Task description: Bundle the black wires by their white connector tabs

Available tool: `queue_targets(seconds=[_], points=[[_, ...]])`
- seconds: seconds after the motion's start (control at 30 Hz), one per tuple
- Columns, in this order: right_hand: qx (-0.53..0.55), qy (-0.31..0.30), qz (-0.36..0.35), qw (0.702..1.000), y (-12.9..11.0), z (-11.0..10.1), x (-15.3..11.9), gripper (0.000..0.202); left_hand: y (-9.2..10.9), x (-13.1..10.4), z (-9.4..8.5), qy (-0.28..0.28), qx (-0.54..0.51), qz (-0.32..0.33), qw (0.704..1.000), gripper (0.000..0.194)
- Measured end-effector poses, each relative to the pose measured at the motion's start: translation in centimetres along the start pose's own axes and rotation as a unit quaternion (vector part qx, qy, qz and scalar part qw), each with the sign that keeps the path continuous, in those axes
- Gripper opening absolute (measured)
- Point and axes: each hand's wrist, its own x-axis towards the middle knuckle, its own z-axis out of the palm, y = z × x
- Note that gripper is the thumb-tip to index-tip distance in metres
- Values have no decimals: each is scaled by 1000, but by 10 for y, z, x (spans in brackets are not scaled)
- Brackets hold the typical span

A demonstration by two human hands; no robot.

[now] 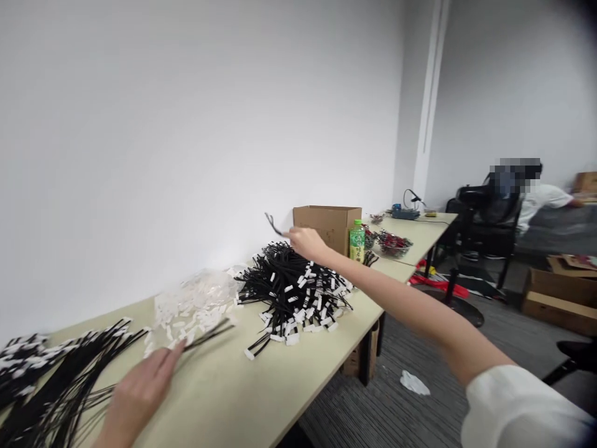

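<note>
My left hand [144, 386] is closed on a black cable [209, 335], low over the near side of the table. The cable's free end points right, and a white connector shows close to my fingertips. Farther off, my right hand [305, 242] pinches another thin black cable [273, 224] above a large heap of black cables [275, 274] with white connectors. Between my hands, loose white connectors [200, 320] spill beside a clear plastic bag [200, 289]. A second bundle of black cables [69, 386] lies at the left, partly hidden by my left hand.
Behind the heap stand a cardboard box [326, 224] and a green-capped bottle [357, 241]. Bowls of red and dark parts [394, 244] are farther along the table [224, 392]. A person in a white sleeve [543, 202], chairs and an open carton [557, 302] are at the right.
</note>
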Motion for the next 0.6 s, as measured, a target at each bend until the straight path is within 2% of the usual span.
queue_targets(seconds=[0.1,0.17,0.27,0.43,0.5,0.6], points=[[-24,-72,-6,997,-6,40,-14,20,19,-5,29,-68,79,141,985,45],[-30,-85,-21,996,-15,60,-23,18,26,-8,41,-99,120,171,973,53],[-8,-81,-75,994,-39,76,-34,19,35,-11,43,-108,189,152,964,55],[114,-120,-191,968,-86,87,-59,33,52,-5,28,-75,255,96,959,35],[230,-136,-201,943,-99,98,-67,36,55,-3,24,-68,255,57,963,30],[380,-151,-163,898,-109,121,-74,36,54,-3,25,-88,232,-6,969,28]])
